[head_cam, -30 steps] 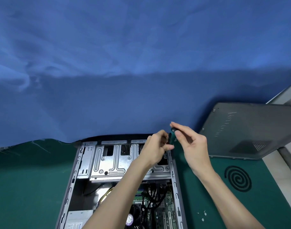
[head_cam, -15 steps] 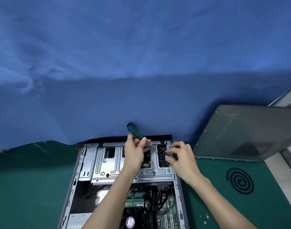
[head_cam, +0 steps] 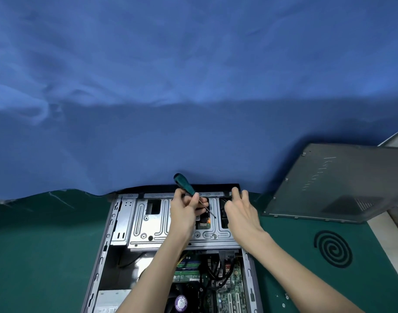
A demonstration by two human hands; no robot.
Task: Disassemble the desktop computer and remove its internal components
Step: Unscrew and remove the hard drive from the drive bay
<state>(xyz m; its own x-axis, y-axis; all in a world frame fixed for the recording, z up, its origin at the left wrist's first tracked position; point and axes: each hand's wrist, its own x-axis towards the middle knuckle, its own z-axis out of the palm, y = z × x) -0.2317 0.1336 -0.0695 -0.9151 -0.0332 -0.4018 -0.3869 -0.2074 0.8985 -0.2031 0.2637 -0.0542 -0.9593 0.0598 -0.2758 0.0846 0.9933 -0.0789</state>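
Observation:
An open desktop case (head_cam: 103, 249) lies on the green mat, its front end away from me. A silver drive cage (head_cam: 148, 224) spans the far end; the green motherboard (head_cam: 229, 288) and a fan with a purple label (head_cam: 181, 303) show nearer me. My left hand (head_cam: 185, 210) grips a green-handled screwdriver (head_cam: 184, 185), its thin shaft slanting down to the right over the cage. My right hand (head_cam: 241, 211) rests on the cage's far right corner, fingers reaching to the case's front edge.
The removed grey side panel (head_cam: 338, 184) leans at the right, partly on the mat. A black spiral mark (head_cam: 332, 248) is printed on the mat beside it. Small screws (head_cam: 284, 299) lie loose near the case's right side. Blue cloth (head_cam: 193, 86) hangs behind.
The screwdriver went from my right hand's side into my left hand, which now holds it over the cage. My right hand moved down onto the cage's far right corner.

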